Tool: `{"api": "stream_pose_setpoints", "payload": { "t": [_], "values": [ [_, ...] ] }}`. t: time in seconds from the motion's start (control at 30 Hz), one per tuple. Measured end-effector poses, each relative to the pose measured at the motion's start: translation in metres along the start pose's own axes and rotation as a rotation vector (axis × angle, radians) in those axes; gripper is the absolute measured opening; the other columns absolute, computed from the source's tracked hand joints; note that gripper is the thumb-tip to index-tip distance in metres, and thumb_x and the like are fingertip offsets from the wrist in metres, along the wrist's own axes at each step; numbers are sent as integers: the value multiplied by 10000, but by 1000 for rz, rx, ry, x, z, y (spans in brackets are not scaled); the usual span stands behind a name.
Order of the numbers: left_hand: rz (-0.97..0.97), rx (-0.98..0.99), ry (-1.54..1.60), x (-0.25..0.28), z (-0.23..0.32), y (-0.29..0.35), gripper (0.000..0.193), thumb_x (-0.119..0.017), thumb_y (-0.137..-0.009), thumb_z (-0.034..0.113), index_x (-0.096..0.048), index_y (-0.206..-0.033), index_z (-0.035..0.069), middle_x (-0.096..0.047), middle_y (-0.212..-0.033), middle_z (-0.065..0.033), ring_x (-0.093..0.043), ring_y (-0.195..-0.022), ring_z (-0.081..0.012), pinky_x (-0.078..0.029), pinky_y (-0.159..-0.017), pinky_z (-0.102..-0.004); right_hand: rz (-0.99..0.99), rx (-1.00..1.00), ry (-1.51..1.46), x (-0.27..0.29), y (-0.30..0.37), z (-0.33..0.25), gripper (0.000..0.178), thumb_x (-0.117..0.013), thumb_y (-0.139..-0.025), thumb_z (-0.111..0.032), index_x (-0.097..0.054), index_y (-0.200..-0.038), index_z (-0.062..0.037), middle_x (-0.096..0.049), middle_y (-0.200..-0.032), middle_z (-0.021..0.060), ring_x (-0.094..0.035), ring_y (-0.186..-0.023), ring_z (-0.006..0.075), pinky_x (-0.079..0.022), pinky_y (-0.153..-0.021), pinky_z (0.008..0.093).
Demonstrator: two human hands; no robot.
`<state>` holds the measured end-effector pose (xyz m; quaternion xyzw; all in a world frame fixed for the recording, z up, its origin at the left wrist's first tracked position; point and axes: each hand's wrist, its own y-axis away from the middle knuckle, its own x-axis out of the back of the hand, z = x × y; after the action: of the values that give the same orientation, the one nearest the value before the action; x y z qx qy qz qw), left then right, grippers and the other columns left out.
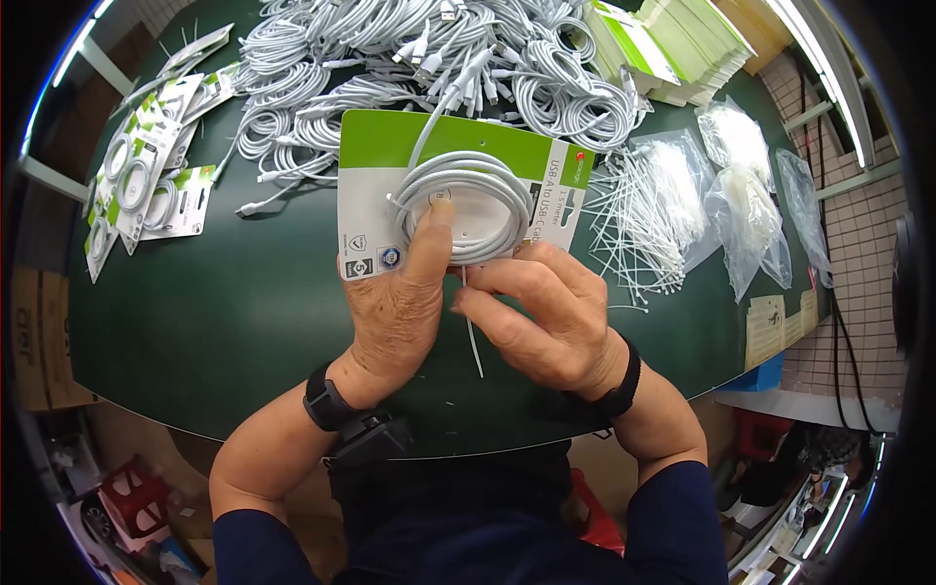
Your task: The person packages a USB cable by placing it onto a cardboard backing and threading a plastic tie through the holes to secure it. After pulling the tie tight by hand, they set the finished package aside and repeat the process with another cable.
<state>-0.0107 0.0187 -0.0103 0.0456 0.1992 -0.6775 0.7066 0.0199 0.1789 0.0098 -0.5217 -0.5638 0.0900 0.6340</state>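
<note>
A coiled white USB cable (507, 226) lies against a green and white backing card (366, 200), held up over the table. My left hand (395, 302) grips the card's lower edge, its thumb pressed on the card inside the coil. From below the coil hangs a thin white cable tie (475, 341). My right hand (546, 307) is closed at the card's bottom edge, thumb and forefinger pinched by the tie. One length of cable runs up from the coil toward the pile behind. The card's back is hidden.
A heap of coiled white cables (341, 58) covers the far middle of the green table (185, 322). Carded cables (136, 185) lie at the left. Loose cable ties (639, 224) and plastic bags (746, 195) sit at the right, below stacked backing cards (692, 49).
</note>
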Motion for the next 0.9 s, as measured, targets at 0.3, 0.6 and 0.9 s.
{"api": "stream_pose_setpoints", "payload": {
  "t": [0.3, 0.6, 0.9],
  "values": [
    [-52, 70, 13, -1, 0, 1, 294, -692, -1016, 140, -603, -1259, -1, -691, -1135, -78, -669, -959, -133, -573, -815, -295, 11, 40, -64, 1, 1, -3, 372, -819, -657, -20, -746, -1022, -20, -679, -1008, 102, -663, -766, 225, -572, -643, 336],
    [-129, 131, -31, -2, 11, 0, 364, -682, -1045, 267, -592, -1284, 8, -701, -1149, -98, -707, -998, -161, -608, -847, -321, 25, 42, -178, 0, 3, -3, 372, -812, -658, -12, -745, -1025, -7, -681, -1028, 112, -661, -794, 247, -581, -668, 337],
    [-62, 82, -61, 0, 3, 1, 352, -688, -1039, 228, -582, -1288, 3, -688, -1156, -102, -695, -994, -160, -598, -855, -320, 75, 25, -229, -2, 5, 3, 305, -829, -714, 35, -748, -1001, -32, -726, -1062, 108, -663, -797, 243, -581, -673, 334]
  ]
}}
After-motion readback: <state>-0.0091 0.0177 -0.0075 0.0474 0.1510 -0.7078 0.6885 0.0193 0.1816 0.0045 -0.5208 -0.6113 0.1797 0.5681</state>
